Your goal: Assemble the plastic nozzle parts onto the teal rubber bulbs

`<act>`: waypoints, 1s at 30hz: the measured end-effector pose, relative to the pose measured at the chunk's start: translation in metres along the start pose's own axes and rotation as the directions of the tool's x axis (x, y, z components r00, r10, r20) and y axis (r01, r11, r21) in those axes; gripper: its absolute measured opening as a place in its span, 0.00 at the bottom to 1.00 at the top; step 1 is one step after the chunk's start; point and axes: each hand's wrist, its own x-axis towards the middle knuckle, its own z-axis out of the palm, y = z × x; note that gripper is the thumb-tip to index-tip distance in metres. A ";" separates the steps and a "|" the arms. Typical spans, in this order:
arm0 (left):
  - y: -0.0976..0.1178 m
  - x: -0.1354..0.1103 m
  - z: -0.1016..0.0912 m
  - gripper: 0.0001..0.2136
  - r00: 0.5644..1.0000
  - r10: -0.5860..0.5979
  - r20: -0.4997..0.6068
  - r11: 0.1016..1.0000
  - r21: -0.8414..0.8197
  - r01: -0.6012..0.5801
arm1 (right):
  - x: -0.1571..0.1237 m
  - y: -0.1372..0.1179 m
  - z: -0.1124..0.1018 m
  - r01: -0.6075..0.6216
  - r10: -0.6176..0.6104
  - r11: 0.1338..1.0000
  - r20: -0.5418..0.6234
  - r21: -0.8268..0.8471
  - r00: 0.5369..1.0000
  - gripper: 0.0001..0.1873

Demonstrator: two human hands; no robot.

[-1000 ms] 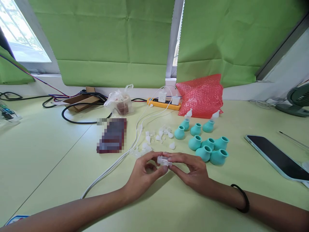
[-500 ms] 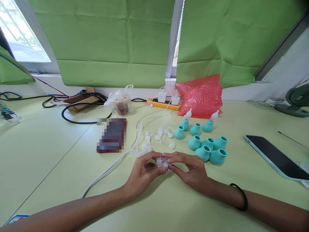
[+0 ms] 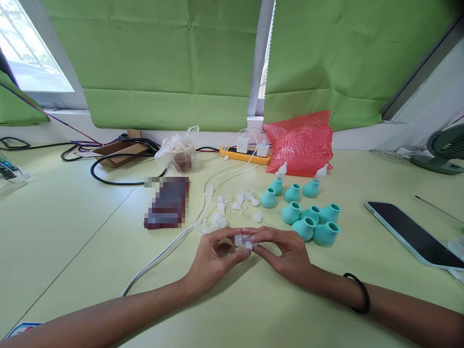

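Observation:
A small translucent plastic piece (image 3: 240,240) is pinched between both hands above the table. My left hand (image 3: 213,258) is closed on its left side, thumb below and fingers above. From the right, my right hand (image 3: 286,251) grips the same piece with thumb and fingertips, which partly cover it. Beyond the hands lie several loose translucent parts (image 3: 237,206) and a clear bag (image 3: 213,223). Several teal rubber bulbs (image 3: 304,229) stand to the right; two at the back carry translucent nozzle tips (image 3: 282,169).
White cables (image 3: 170,251) run from an orange power strip (image 3: 235,154) to the left of my hands. A red bubble-wrap bag (image 3: 300,145) leans by the window. A phone (image 3: 413,234) lies at right, a blurred dark red object (image 3: 167,203) at left.
The hands and the translucent piece stay almost in place, the left thumb shifting slightly. The whole view has moved a little.

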 end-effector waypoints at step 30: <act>0.005 0.002 0.002 0.12 0.989 -0.146 0.003 0.985 -0.092 0.146 | 0.035 -0.033 -0.041 0.340 -0.247 0.810 0.248 -0.478 0.937 0.15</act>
